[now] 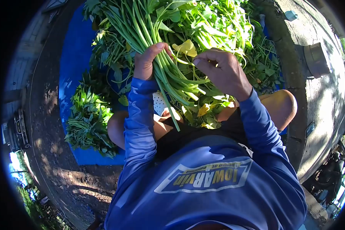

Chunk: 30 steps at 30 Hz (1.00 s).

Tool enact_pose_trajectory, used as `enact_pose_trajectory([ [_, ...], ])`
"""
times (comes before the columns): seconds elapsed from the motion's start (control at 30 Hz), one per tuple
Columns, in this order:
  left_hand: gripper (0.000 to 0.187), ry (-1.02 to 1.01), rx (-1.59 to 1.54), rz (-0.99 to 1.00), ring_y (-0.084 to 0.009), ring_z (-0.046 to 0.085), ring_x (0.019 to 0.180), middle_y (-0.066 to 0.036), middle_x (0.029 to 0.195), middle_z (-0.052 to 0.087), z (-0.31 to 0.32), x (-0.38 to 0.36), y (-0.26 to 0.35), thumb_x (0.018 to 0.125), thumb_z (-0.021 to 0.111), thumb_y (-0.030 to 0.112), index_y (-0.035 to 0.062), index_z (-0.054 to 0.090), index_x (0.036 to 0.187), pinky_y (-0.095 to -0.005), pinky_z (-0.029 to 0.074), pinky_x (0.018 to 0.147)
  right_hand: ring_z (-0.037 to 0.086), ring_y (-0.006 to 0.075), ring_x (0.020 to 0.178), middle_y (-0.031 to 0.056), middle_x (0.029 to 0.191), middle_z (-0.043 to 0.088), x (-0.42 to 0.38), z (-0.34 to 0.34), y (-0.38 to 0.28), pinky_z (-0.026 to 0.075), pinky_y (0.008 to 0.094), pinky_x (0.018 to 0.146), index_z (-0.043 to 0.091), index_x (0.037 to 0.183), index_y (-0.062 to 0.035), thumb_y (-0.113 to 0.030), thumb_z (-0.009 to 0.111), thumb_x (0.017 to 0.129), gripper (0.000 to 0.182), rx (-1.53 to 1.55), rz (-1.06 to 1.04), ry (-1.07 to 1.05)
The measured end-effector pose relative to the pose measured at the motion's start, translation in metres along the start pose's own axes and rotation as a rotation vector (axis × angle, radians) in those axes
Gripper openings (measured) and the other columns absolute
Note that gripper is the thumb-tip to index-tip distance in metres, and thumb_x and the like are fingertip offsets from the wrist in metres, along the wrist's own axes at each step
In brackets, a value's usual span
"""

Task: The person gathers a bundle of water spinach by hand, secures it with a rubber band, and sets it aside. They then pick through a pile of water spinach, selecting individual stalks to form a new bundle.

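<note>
A bunch of long green stems (142,32) with leaves at the top is wrapped by my left hand (148,61), its cut ends hanging down to the right. To the right of the bunch is my right hand (224,71), its thumb and fingertips pinched near a thin stem and a yellow leaf (186,48). Whatever may be between those fingertips is too small to make out. Behind and below both hands spreads a large heap of leafy greens (218,28). Several yellowed leaves lie between my legs.
Blue sheeting (74,50) lies under the greens. A smaller pile of greens (90,119) sits at left, beside my knee. A concrete ledge (314,103) with a grey pipe-like fitting (317,60) runs along the right. A white perforated object (159,102) shows behind my left forearm.
</note>
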<state>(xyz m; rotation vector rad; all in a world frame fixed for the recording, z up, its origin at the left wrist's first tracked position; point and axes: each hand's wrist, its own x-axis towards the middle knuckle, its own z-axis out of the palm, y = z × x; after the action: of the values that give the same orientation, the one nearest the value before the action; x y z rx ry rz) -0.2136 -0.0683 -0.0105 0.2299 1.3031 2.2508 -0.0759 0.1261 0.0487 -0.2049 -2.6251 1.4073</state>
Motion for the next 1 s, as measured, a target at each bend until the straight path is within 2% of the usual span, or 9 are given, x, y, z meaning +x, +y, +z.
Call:
enact_pose_trajectory([
  [0.1,0.032,0.047,0.064,0.080,-0.0210,0.069,0.065,-0.015,0.080,0.070,0.017,-0.004,-0.007,0.087,0.076,0.024,-0.0044,0.067,0.099,-0.0351,0.061,0.060,0.061,0.0088,0.074,0.0061,0.079,0.071,0.013,0.018,-0.015,0.050,0.0261,0.072,0.078,0.108,-0.0012,-0.030,0.076,0.096,0.031,0.066,0.206,-0.173],
  [0.2,0.029,0.057,0.109,0.076,-0.0194,0.068,0.064,-0.013,0.080,0.070,0.019,-0.004,-0.004,0.085,0.077,0.020,-0.0030,0.066,0.099,-0.0322,0.059,0.058,0.062,0.0075,0.077,0.0041,0.089,0.074,0.011,0.043,0.019,0.051,0.0241,0.074,0.077,0.109,0.0007,-0.026,0.076,0.097,0.029,0.493,0.178,-0.047],
  [0.37,0.032,0.115,0.053,0.029,-0.0219,0.071,0.071,-0.013,0.084,0.072,-0.002,0.006,-0.009,0.087,0.079,0.025,-0.0009,0.070,0.101,-0.0368,0.063,0.069,0.066,0.0109,0.100,0.0085,0.112,0.076,-0.027,0.023,0.023,0.052,0.0300,0.092,0.068,0.106,-0.0019,-0.019,0.062,0.107,0.018,0.746,0.110,-0.138],
  [0.47,0.030,0.144,-0.015,-0.003,-0.0213,0.070,0.076,-0.010,0.087,0.070,-0.003,0.007,-0.010,0.088,0.078,0.026,0.0021,0.068,0.103,-0.0372,0.062,0.072,0.067,0.0116,0.098,0.0090,0.108,0.076,-0.046,0.012,0.028,0.052,0.0304,0.092,0.068,0.107,-0.0028,-0.020,0.062,0.107,0.018,0.687,0.012,0.058],
  [0.6,0.031,0.279,0.072,0.137,-0.0199,0.069,0.076,-0.009,0.089,0.069,-0.010,0.011,0.000,0.087,0.078,0.027,0.0032,0.067,0.103,-0.0361,0.061,0.072,0.069,0.0145,0.096,0.0075,0.100,0.074,-0.063,-0.001,0.076,0.054,0.0308,0.087,0.068,0.107,-0.0057,-0.021,0.062,0.107,0.016,1.159,0.292,0.183],
  [0.67,0.030,0.330,0.113,0.094,-0.0194,0.069,0.079,-0.008,0.092,0.069,-0.021,0.013,0.010,0.088,0.078,0.026,0.0031,0.067,0.104,-0.0360,0.061,0.073,0.070,0.0168,0.084,0.0083,0.100,0.073,-0.066,-0.017,0.116,0.056,0.0326,0.075,0.069,0.116,-0.0033,-0.017,0.068,0.100,0.021,0.093,0.483,-0.081],
  [0.73,0.029,0.377,0.103,0.117,-0.0193,0.068,0.081,-0.008,0.093,0.068,-0.012,0.007,0.019,0.088,0.078,0.025,0.0031,0.067,0.103,-0.0360,0.061,0.073,0.069,0.0177,0.085,0.0099,0.096,0.073,-0.067,-0.011,0.147,0.056,0.0324,0.076,0.071,0.121,-0.0056,-0.015,0.072,0.094,0.029,-0.471,0.031,0.327],
  [0.83,0.028,0.349,0.119,0.092,-0.0186,0.068,0.080,-0.007,0.093,0.068,-0.007,0.002,0.021,0.088,0.079,0.024,0.0042,0.067,0.103,-0.0358,0.061,0.073,0.071,0.0183,0.078,0.0114,0.086,0.075,-0.012,-0.028,0.118,0.055,0.0327,0.075,0.079,0.106,-0.0074,-0.018,0.070,0.092,0.020,-0.185,0.328,0.404],
  [1.0,0.030,0.296,0.131,0.113,-0.0214,0.070,0.073,-0.010,0.085,0.069,-0.006,0.009,0.008,0.084,0.079,0.020,0.0004,0.068,0.103,-0.0347,0.059,0.066,0.075,0.0303,0.083,0.0170,0.092,0.077,0.071,-0.012,0.213,0.059,0.0391,0.077,0.080,0.103,-0.0103,-0.029,0.075,0.088,0.025,-0.427,0.163,0.310],
])
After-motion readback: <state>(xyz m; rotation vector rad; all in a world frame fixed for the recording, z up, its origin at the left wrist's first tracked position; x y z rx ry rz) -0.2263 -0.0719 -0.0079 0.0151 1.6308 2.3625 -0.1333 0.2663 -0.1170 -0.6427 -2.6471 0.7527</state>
